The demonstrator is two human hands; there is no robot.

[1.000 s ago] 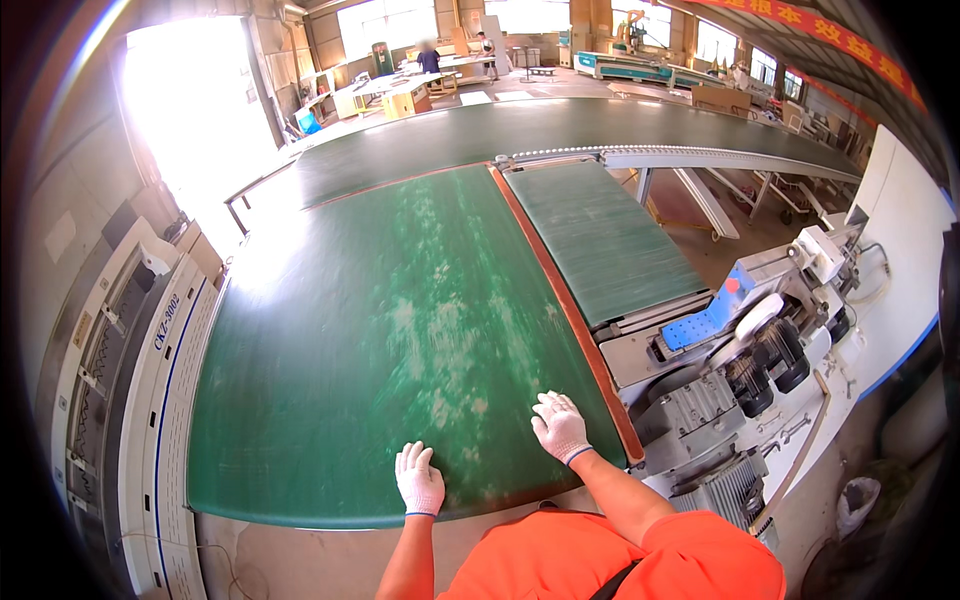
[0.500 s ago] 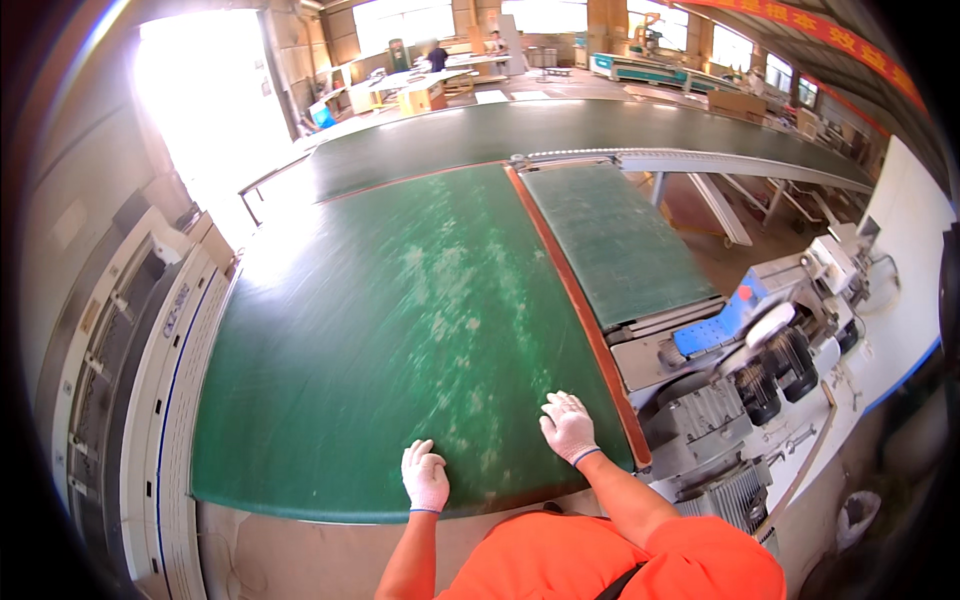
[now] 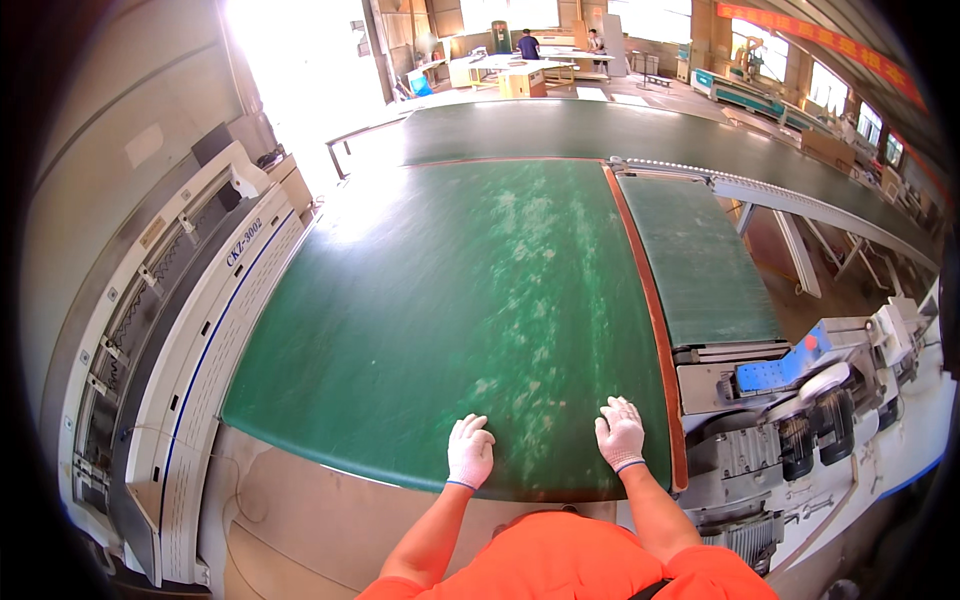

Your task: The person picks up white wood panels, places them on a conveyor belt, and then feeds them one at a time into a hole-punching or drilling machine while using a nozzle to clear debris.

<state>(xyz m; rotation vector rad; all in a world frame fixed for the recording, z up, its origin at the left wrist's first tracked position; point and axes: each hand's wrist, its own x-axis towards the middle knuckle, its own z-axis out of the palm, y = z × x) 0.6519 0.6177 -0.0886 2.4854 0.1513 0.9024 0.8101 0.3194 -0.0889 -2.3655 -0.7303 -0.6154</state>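
Note:
In front of me spreads a wide green conveyor belt (image 3: 400,330), its surface scuffed with pale marks down the right half. My left hand (image 3: 470,452), in a white knit glove, rests on the belt by its near edge, fingers loosely bent and holding nothing. Farther right, my right hand (image 3: 620,435) wears a matching glove and lies on the belt with fingers pointing forward. A reddish-brown strip (image 3: 652,300) runs along the belt's right border, just beyond that hand.
A white machine (image 3: 215,330) with a blue line stands along the left. To the right are a narrower green belt (image 3: 700,260) and a machine with motors (image 3: 830,425) and a blue bracket (image 3: 770,375). Another belt (image 3: 540,130) crosses behind. Two people (image 3: 528,45) stand far back near tables.
My view has turned left, so the surroundings sit farther right in the picture. Both hands stay on the belt near its front edge, with little visible shift.

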